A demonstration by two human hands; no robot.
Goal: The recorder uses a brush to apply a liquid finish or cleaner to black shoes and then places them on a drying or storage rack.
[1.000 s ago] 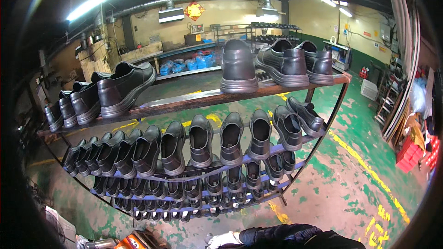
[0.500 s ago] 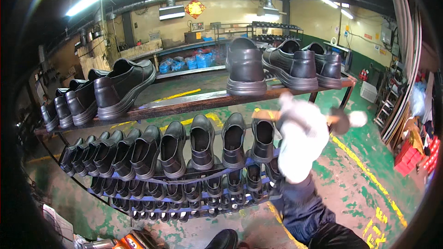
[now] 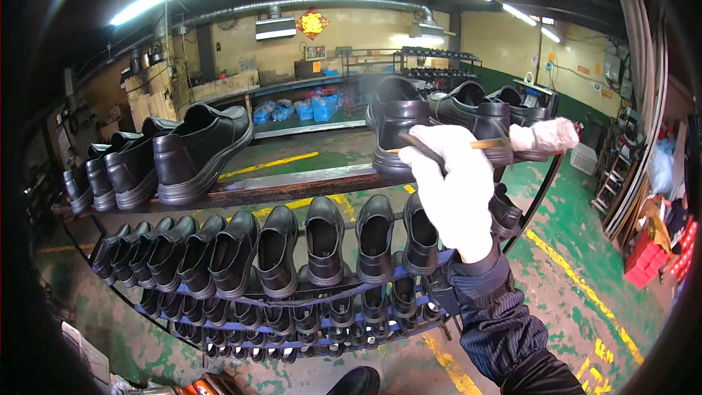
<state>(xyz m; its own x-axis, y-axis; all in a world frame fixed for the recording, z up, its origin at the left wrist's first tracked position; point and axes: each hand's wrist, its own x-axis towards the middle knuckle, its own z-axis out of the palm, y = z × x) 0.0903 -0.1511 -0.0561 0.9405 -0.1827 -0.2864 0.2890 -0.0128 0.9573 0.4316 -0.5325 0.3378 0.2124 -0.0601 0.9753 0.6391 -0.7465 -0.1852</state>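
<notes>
My right hand (image 3: 457,190), in a white glove, is closed round a thin wooden stick with a fluffy whitish head (image 3: 545,135) at its right end. A slim dark brown piece (image 3: 423,149) also shows between the fingers; its kind I cannot make out. The fingertips are up at the heel of a black slip-on shoe (image 3: 398,113) on the rack's top rail; whether they touch it I cannot tell. Farther right on that rail, more black shoes (image 3: 472,110) stand partly behind the glove and stick. My left hand is out of view.
A metal shoe rack (image 3: 292,186) spans the front, its lower tiers lined with black shoes (image 3: 278,249). Several more shoes (image 3: 197,153) stand at the top left. Blue bags (image 3: 322,107) lie under a far bench. Red boxes (image 3: 645,260) sit on the right.
My right hand has risen and come to the shoe on the top rail, bringing the stick up with it. It was blurred by motion before. The whole view has shifted slightly.
</notes>
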